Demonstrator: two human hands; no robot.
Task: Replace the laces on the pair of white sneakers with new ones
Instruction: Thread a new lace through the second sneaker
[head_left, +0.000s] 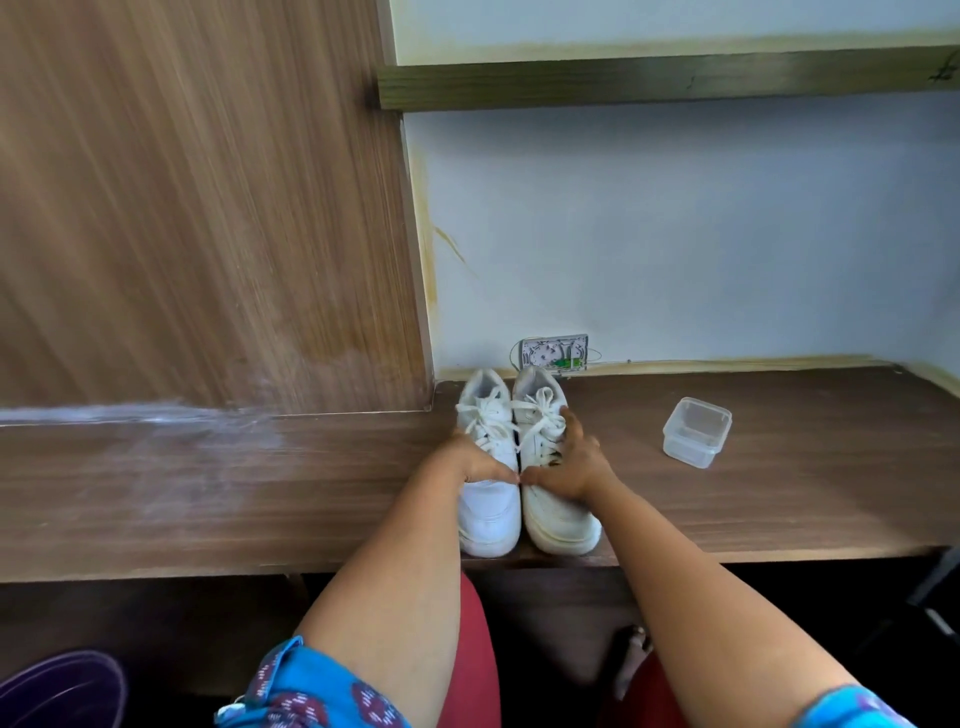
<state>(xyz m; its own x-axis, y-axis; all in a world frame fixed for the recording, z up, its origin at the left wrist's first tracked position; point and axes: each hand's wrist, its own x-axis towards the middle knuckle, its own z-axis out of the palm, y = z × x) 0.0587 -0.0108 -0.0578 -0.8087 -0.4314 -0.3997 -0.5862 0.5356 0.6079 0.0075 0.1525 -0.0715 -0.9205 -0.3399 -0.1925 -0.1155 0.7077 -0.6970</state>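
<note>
Both arms stretch forward over the brown wooden desk (779, 493): left hand (480, 460) grips the left white laced sneaker (488, 514), right hand (569, 467) grips the right white sneaker (561, 525), thumbs meeting between them, left of the clear plastic lidded box (697, 431).

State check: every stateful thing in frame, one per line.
left sneaker: upright on desk, laced and tied
right sneaker: upright, laced and tied, touching the left one
plastic container: lid on, apart from the sneakers
left hand: grips left sneaker
right hand: grips right sneaker
wall box: cover off, wiring exposed
</note>
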